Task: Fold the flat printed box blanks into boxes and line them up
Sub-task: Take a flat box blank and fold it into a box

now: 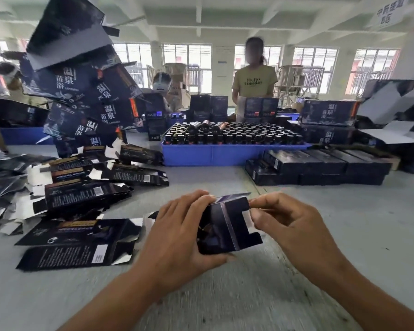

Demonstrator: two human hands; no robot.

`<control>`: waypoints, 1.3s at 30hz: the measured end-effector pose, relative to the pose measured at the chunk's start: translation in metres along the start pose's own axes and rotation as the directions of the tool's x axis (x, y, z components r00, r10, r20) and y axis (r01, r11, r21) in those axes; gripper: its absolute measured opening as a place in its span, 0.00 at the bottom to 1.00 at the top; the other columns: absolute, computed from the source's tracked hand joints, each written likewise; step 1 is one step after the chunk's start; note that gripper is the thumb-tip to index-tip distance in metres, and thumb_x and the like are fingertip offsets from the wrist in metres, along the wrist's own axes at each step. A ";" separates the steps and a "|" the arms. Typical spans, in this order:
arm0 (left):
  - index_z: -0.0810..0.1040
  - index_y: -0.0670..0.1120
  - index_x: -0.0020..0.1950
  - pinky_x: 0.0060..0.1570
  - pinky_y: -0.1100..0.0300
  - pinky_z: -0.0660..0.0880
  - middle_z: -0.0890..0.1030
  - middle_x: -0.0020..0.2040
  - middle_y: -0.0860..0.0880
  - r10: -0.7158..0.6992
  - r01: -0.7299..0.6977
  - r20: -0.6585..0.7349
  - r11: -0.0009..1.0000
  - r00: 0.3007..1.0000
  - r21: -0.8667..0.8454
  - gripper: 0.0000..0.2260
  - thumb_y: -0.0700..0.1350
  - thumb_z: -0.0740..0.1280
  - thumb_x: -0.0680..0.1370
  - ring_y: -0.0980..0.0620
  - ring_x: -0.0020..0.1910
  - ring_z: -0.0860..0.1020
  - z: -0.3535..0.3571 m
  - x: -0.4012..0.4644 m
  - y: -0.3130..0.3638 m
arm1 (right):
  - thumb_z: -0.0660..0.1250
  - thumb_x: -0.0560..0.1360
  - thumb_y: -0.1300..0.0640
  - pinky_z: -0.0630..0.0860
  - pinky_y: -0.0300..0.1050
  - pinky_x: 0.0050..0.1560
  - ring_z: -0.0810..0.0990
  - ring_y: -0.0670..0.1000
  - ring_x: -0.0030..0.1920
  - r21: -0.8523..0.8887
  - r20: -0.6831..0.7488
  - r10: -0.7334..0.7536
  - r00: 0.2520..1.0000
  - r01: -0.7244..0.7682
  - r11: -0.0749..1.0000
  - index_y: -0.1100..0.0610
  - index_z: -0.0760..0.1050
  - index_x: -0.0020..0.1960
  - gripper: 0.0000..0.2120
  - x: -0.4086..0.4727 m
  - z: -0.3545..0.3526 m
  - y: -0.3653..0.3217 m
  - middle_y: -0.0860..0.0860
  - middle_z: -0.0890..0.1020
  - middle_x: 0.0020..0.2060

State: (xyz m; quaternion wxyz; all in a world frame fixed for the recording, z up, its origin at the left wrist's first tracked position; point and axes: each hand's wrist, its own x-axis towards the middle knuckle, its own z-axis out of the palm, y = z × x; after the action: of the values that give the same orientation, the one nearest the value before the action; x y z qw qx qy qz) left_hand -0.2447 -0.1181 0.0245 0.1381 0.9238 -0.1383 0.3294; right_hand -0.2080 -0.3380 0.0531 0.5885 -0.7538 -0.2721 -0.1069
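I hold a dark blue printed box blank (pixel 227 228), half opened into a box shape, just above the grey table (pixel 261 295). My left hand (pixel 179 232) wraps its left side, thumb underneath. My right hand (pixel 282 218) pinches the white-lined end flap at the blank's right end. Flat blanks (pixel 79 244) lie in a loose heap on the table to my left. Folded dark boxes (pixel 320 167) lie in a row at the right, beyond my hands.
A tall, leaning stack of folded boxes (pixel 86 91) rises at the left. A blue tray (pixel 225 154) full of dark bottles stands in the middle. A person in a yellow shirt (pixel 255 81) stands behind it. More boxes (pixel 328 113) are piled at the far right.
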 end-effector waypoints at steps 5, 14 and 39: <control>0.64 0.52 0.73 0.65 0.59 0.62 0.65 0.69 0.57 0.043 -0.043 -0.015 0.999 0.999 -0.012 0.44 0.74 0.68 0.64 0.63 0.64 0.61 -0.008 -0.002 0.012 | 0.74 0.73 0.49 0.80 0.35 0.44 0.85 0.46 0.44 0.141 0.016 -0.059 0.998 0.056 0.989 0.44 0.80 0.46 0.04 -0.002 -0.003 -0.011 0.45 0.86 0.46; 0.61 0.55 0.75 0.62 0.65 0.60 0.62 0.65 0.67 0.024 -0.028 -0.041 0.996 0.999 -0.084 0.43 0.75 0.65 0.66 0.68 0.63 0.60 -0.013 -0.005 0.016 | 0.69 0.78 0.57 0.80 0.35 0.40 0.85 0.45 0.44 0.029 0.069 -0.087 0.994 0.085 0.996 0.42 0.82 0.46 0.10 -0.003 -0.006 -0.008 0.43 0.86 0.44; 0.71 0.57 0.69 0.58 0.56 0.70 0.69 0.71 0.51 0.197 -0.195 -0.045 0.980 0.979 0.032 0.25 0.60 0.67 0.73 0.53 0.62 0.71 -0.023 -0.004 0.018 | 0.69 0.79 0.51 0.71 0.21 0.45 0.77 0.29 0.54 -0.260 0.024 -0.173 0.985 0.173 0.950 0.29 0.67 0.66 0.23 -0.009 0.001 -0.004 0.29 0.78 0.49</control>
State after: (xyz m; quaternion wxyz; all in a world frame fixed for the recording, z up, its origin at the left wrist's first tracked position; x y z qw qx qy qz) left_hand -0.2668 -0.1265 0.0418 0.0954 0.8993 -0.2206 0.3654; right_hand -0.2180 -0.3390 0.0515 0.4722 -0.7981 -0.3210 -0.1925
